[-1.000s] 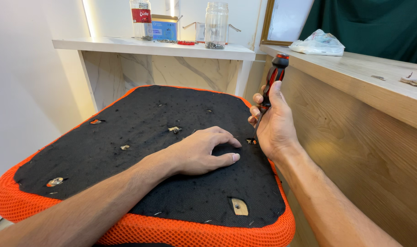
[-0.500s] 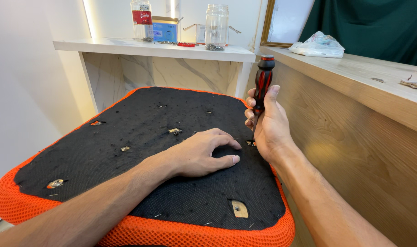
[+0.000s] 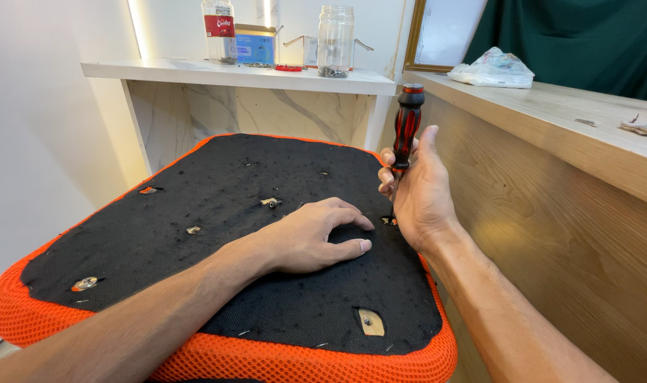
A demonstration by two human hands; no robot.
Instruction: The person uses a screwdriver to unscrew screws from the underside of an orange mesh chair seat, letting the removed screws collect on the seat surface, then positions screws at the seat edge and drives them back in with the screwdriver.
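Red-black screwdriver (image 3: 407,128) now stands upright, tip down at a seat base (image 3: 217,206) hole, gripped in right hand (image 3: 419,195); left hand (image 3: 313,237) stays flat, empty, bracing the fabric.

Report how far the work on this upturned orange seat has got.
Done: the black underside fabric lies flat on the seat cushion. In hand: the right hand holds a red and black screwdriver upright at a hole by the right edge, while the left hand presses flat on the fabric. Left: several other holes, such as and, show no tool on them.
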